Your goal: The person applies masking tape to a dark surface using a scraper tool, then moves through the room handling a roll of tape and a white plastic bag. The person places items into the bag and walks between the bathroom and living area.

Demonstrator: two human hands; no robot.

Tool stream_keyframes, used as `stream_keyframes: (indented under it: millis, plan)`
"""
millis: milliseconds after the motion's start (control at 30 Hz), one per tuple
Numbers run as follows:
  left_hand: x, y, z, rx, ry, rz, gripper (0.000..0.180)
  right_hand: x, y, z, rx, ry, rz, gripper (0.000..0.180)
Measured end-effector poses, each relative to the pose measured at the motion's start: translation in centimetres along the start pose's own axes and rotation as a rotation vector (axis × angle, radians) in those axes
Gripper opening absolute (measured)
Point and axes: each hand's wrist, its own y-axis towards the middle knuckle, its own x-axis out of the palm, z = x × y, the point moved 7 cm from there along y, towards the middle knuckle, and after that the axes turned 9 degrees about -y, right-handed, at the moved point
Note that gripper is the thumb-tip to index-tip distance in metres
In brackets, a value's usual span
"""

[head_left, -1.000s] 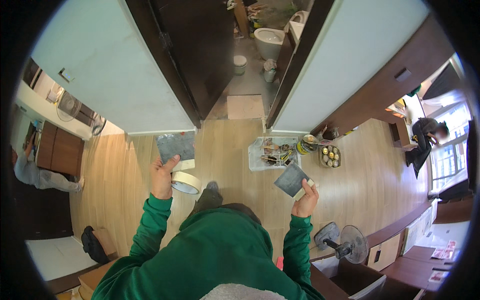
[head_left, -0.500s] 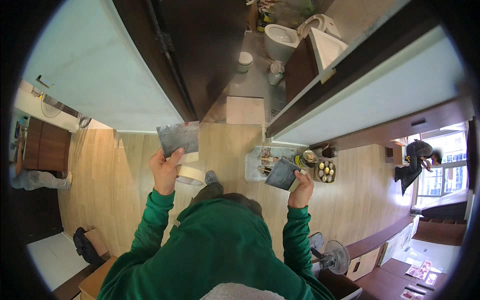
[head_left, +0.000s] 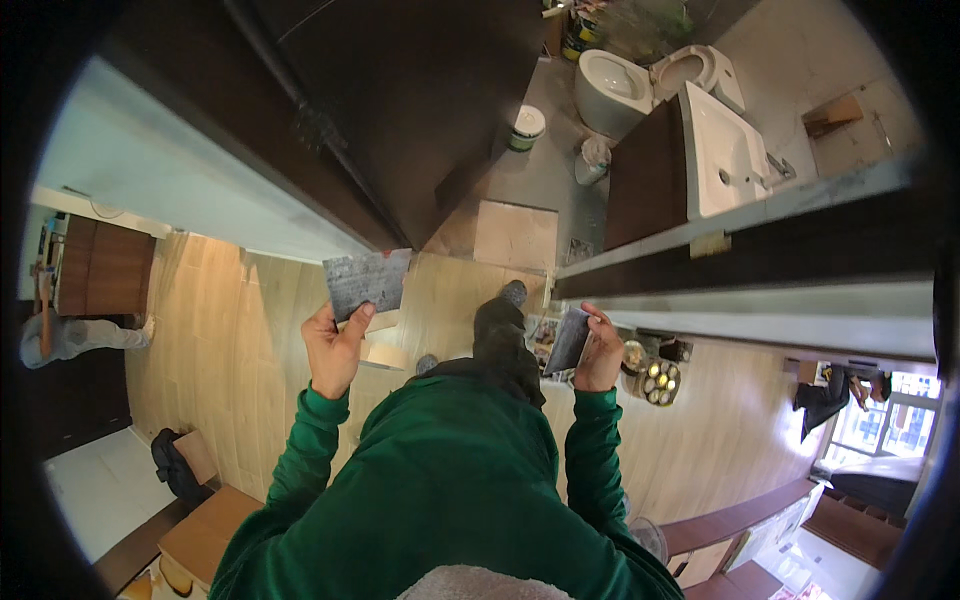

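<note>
My left hand [head_left: 335, 350] is closed on a flat grey rectangular plate [head_left: 366, 280] with a worn, smeared face, the thumb lying on top. Below that plate shows a cream roll of tape [head_left: 386, 355]; how it hangs there is hidden. In my right hand [head_left: 600, 358] is a smaller dark grey flat plate [head_left: 567, 340], tilted, with the fingers at its upper right edge. Both hands are raised in front of me and apart from each other, near a doorway.
Beside the doorway stand a tray [head_left: 541, 335] of items and a box of several cans [head_left: 656, 382]. Through the doorway are a toilet [head_left: 615, 95], a washbasin [head_left: 722, 160] and a white bucket [head_left: 527, 125]. Other people [head_left: 835, 392] are at far right and far left.
I have stepped towards the doorway, one foot now forward. My right hand has turned its plate steeper, and the tray is largely covered now. Both hands keep their plates.
</note>
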Motion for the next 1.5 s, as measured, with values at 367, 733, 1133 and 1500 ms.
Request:
stream_keyframes:
  millis: [367,733,1133,1500]
  plan:
    - [12.9,10.6,2.9,0.075,0.059,0.145,0.016,10.3,31.9,-9.7,-0.038,-0.106,-0.164,0.031]
    - [20.5,19.4,5.3,0.17,0.054,0.307,0.02,19.2,52.0,-23.0,-0.262,-0.113,-0.36,0.035]
    - [31.6,35.6,9.7,0.314,0.182,0.089,0.012,28.5,66.6,-26.1,-0.206,-0.771,-0.605,0.036]
    - [36.2,38.1,11.5,0.392,-0.12,0.462,0.02,36.0,69.4,-24.3,0.023,-1.007,-1.331,0.044]
